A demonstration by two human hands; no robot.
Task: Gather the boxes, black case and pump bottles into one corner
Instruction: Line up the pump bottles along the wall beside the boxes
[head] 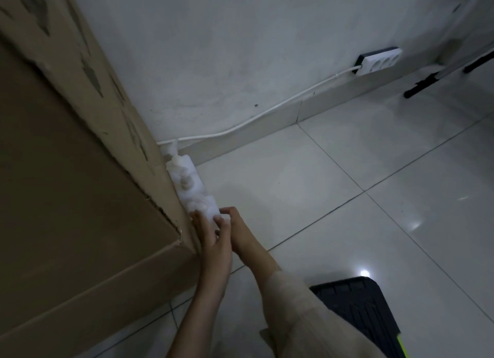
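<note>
Pump bottles (191, 184): row beside cardboard box (66, 170). Both hands, left hand (211, 240), right hand (235, 229), fingers clamped on nearest bottle. Next, likely: black case (358, 307).

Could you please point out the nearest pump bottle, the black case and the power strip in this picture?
Nearest pump bottle (211, 210): head view, on its white body above the fingers.
Black case (355, 304): head view, on its ribbed lid.
Power strip (379, 61): head view, on its white socket face.
</note>
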